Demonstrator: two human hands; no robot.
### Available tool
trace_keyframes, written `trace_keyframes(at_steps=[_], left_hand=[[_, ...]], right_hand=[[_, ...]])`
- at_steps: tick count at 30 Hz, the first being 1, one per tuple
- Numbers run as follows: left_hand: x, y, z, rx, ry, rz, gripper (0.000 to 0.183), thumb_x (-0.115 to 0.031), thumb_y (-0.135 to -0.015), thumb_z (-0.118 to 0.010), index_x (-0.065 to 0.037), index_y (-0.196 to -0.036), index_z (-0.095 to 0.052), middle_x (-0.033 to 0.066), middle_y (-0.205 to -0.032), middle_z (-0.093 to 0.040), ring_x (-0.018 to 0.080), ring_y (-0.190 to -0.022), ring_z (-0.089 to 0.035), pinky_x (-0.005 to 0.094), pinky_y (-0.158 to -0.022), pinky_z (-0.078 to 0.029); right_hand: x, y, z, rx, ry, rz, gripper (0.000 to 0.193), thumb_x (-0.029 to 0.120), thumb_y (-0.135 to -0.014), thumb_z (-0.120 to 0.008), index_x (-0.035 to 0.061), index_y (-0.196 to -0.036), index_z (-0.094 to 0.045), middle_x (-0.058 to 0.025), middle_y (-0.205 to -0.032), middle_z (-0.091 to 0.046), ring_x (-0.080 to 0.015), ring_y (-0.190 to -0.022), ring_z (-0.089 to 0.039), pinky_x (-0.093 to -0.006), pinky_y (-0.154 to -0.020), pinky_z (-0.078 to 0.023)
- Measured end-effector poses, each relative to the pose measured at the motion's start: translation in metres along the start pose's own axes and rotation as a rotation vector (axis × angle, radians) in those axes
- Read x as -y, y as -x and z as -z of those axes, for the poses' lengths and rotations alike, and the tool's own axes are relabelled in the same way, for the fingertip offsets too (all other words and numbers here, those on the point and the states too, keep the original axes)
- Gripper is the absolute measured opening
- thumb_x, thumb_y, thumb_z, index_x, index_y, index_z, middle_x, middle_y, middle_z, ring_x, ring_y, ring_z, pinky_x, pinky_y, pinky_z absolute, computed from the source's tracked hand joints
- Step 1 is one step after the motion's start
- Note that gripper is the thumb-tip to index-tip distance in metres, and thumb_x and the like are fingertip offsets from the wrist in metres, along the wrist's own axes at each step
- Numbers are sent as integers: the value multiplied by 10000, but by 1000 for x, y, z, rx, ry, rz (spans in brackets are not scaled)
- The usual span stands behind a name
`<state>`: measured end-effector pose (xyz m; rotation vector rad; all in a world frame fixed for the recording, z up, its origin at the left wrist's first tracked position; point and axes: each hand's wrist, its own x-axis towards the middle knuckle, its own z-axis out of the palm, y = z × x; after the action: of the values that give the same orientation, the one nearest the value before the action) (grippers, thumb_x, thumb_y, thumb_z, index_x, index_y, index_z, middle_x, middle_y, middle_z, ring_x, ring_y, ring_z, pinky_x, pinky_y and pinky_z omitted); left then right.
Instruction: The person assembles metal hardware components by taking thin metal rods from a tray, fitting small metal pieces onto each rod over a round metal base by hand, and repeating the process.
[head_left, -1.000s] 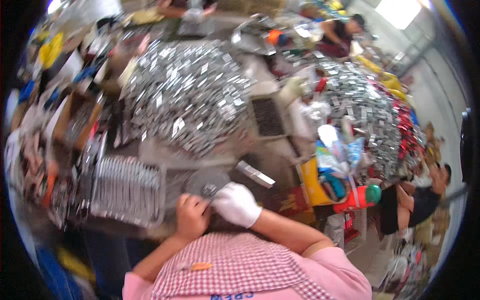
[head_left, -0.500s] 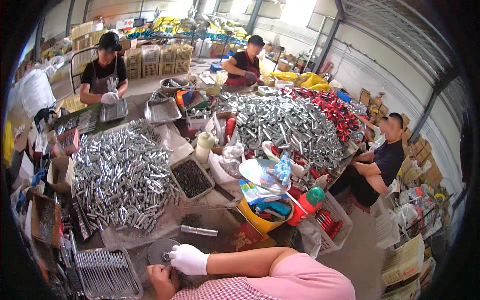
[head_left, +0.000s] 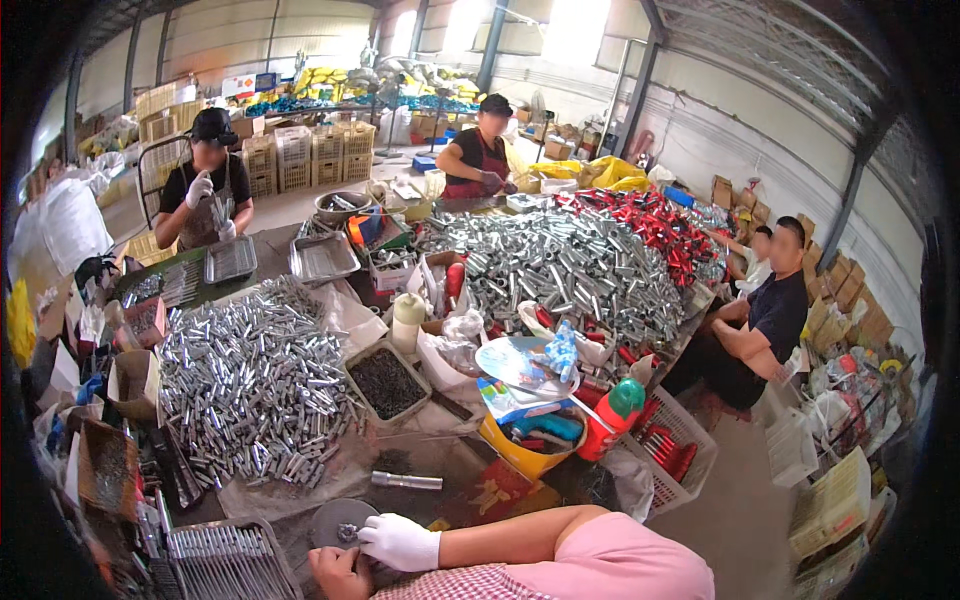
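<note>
My right hand (head_left: 400,542), in a white glove, is at the right edge of a dark grey disc (head_left: 330,520) on the near table. Its fingers are pressed together beside a small shiny metal piece (head_left: 347,532) at the disc's middle; what they grip is hidden. My bare left hand (head_left: 340,574) is curled just below the disc, its contents out of sight. A silver metal tube (head_left: 407,481) lies beyond my hands. To the left, a metal tray (head_left: 285,558) holds a row of slim silver rods (head_left: 225,562).
A heap of short silver tubes (head_left: 255,380) covers the left table, beside a tray of small dark parts (head_left: 388,383). A yellow bucket (head_left: 510,455) and a red bottle with green cap (head_left: 612,420) stand right. Several co-workers sit around the heaps.
The view has tilted up, so the table sits lower in it. My hands stay beside the disc. The co-worker at the far left has lifted a gloved hand from the tray toward the head.
</note>
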<state>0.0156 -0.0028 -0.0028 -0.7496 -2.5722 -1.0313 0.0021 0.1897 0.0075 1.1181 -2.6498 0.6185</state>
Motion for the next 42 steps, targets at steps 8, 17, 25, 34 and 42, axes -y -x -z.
trace_keyframes(at_steps=[8, 17, 25, 34, 42], left_hand=[[2, 4, -2, -2, -12, 11, 191, -162, -851, -668, -64, -997, -743, 149, -839, -567, 362, -856, -518, 481, -779, -432], [0, 2, 1, 22, -28, 2, 170, -129, -839, -672, -58, -979, -738, 153, -839, -570, 361, -855, -523, 481, -782, -434], [-5, 0, 0, -10, -41, 16, 170, -141, -842, -675, -73, -982, -745, 171, -835, -580, 381, -842, -536, 492, -763, -437], [-10, 0, 6, -23, -41, 21, 150, -140, -851, -691, -79, -976, -748, 166, -851, -586, 377, -839, -543, 492, -758, -449], [-11, -7, 8, -26, -9, -29, 121, -124, -846, -693, -64, -941, -740, 166, -824, -583, 368, -830, -547, 496, -748, -454]], right_hand=[[5, 1, -2, 34, 70, -10, 136, 211, -771, -597, 83, -762, -642, -78, -899, -574, -278, -886, -553, -391, -717, -476], [9, 6, -2, -37, 25, -17, 141, 210, -785, -590, 78, -794, -641, -86, -899, -571, -283, -874, -555, -402, -731, -473], [10, 11, -11, -42, 16, -75, 169, 239, -785, -601, 89, -860, -627, -73, -938, -559, -264, -877, -554, -386, -740, -475], [-4, 18, 36, -259, 14, -243, 395, 185, -696, -709, 60, -1054, -598, -120, -1026, -600, -339, -965, -581, -440, -836, -486], [-36, 38, 49, -191, 297, -517, 367, 159, -739, -668, 63, -1086, -595, -107, -966, -574, -311, -894, -570, -442, -732, -486]])
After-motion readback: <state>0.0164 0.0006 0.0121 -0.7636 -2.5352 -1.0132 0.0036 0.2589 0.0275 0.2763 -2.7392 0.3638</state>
